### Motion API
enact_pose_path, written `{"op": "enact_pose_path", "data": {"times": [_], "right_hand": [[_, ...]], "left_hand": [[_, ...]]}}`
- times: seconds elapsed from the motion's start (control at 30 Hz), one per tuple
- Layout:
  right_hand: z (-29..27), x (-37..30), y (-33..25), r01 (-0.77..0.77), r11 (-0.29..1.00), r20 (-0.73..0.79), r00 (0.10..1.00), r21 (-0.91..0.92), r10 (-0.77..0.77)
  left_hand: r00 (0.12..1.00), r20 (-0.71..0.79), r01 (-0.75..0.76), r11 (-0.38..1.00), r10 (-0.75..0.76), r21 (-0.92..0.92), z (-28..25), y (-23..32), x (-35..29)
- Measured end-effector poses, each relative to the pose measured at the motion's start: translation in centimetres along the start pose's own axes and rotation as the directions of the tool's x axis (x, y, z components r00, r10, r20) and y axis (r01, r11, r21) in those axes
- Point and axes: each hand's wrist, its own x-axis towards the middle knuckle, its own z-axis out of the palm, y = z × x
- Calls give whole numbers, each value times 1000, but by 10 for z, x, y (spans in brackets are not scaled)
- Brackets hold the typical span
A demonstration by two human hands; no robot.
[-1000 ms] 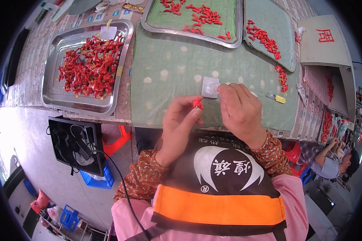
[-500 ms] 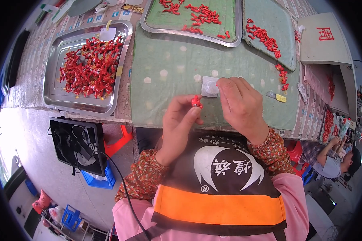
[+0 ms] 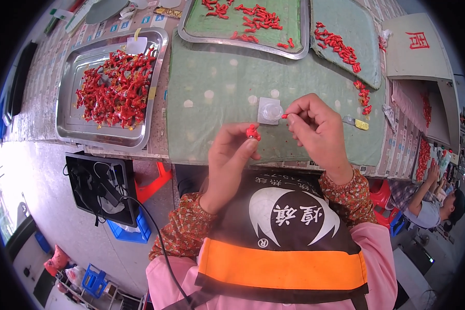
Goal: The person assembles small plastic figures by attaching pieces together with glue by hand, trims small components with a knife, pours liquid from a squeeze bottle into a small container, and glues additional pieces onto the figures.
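Note:
Between thumb and fingers, my left hand [image 3: 229,150] pinches a small red figurine [image 3: 252,133], held upright above the near edge of the green cloth [image 3: 212,121]. My right hand [image 3: 315,129] grips a small red piece [image 3: 284,116] at its fingertips, beside a small clear round dish [image 3: 270,111] on a pale square. The figurine and the red piece are apart. What the dish contains is too small to tell.
A metal tray [image 3: 67,121] heaped with red-and-amber pieces stands at left. Another metal tray [image 3: 306,31] and a cloth-covered board [image 3: 369,62] at the back bear small red pieces. A yellow-handled blade [image 3: 361,124] lies right. Another person [image 3: 423,206] sits at far right.
My right hand has turned and shifted slightly right, so the small red piece at its fingertips now shows beside the dish. My left hand keeps the figurine almost in place.

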Motion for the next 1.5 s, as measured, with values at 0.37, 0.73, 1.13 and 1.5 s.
{"op": "enact_pose_path", "data": {"times": [0.37, 0.73, 1.13, 1.5], "right_hand": [[-15, 1, 11, -492, 627, 323, 870, 603, 372], [-6, -8, 8, -448, 662, 276, 894, 601, 354], [3, -22, -5, -370, 757, 276, 926, 538, 257], [17, -37, -10, -359, 699, 316, 928, 618, 197]], "left_hand": [[1000, -6, 22, 1000, -22, -9, 1, 3, -2], [999, 1, 54, 998, -54, -15, 1, 3, -5], [999, 23, -22, 1000, 22, -8, 3, 0, -7], [897, 119, -441, 838, 426, 322, -5, -13, -4]]}}
